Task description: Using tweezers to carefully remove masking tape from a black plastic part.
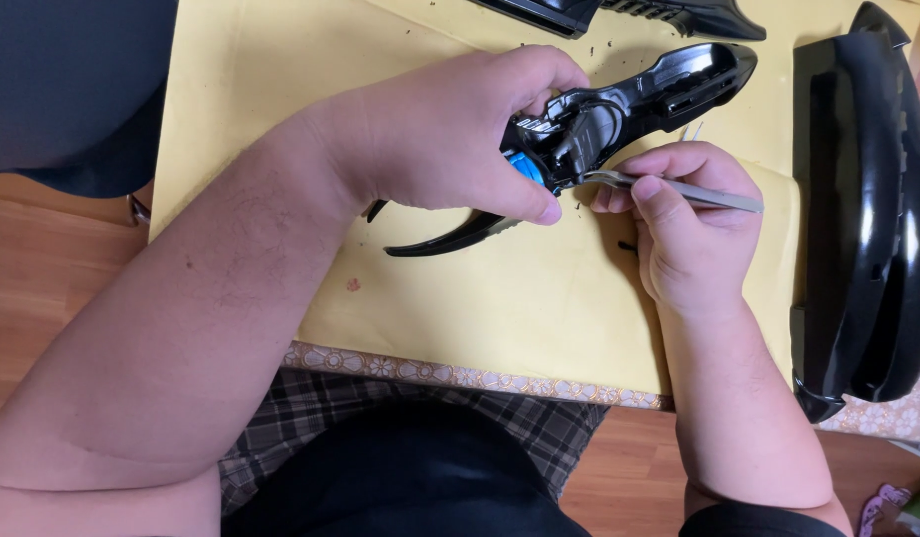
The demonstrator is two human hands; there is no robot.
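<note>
The left hand (450,134) grips a glossy black plastic part (629,104), long and curved, pointing up-right over the yellow tabletop (281,80). The right hand (688,224) pinches thin metal tweezers (678,189), tips touching the part.

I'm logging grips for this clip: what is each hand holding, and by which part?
Left hand grips the black plastic part at its middle; right hand pinches metal tweezers mid-length.

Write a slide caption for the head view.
Left hand grips a glossy black plastic part while right hand works metal tweezers into it over a yellow mat.
</note>
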